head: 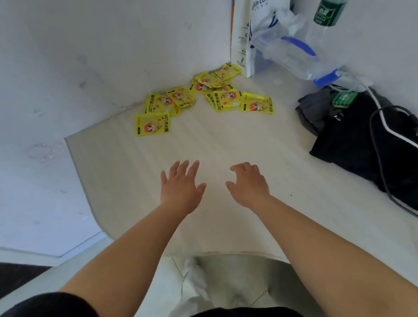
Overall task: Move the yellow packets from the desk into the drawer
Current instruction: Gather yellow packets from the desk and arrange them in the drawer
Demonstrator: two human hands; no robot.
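- Low in the centre of the frame, two bare forearms reach out over a pale wood-grain desk [226,141], both hands palm down
- Left hand [181,184]: fingers straight and spread, holding nothing
- Right hand [249,182], just beside it: fingers loosely curled downward, nothing in its hold; whether either hand touches the desk cannot be told
- Glossy yellow packets printed with a red-haired cartoon face [201,97] lie scattered and partly overlapping at upper centre, on the far side of the desk near the white wall, well apart from both hands
- Upper right: a white paper coffee bag [262,10] stands upright in the corner, a crumpled clear plastic bag with blue trim [286,44] in front of it, a clear plastic bottle with a green label [329,11] beside them
- Right edge: a black fabric bundle [371,146] lies on the desk, white and black cables [378,108] trailing over it
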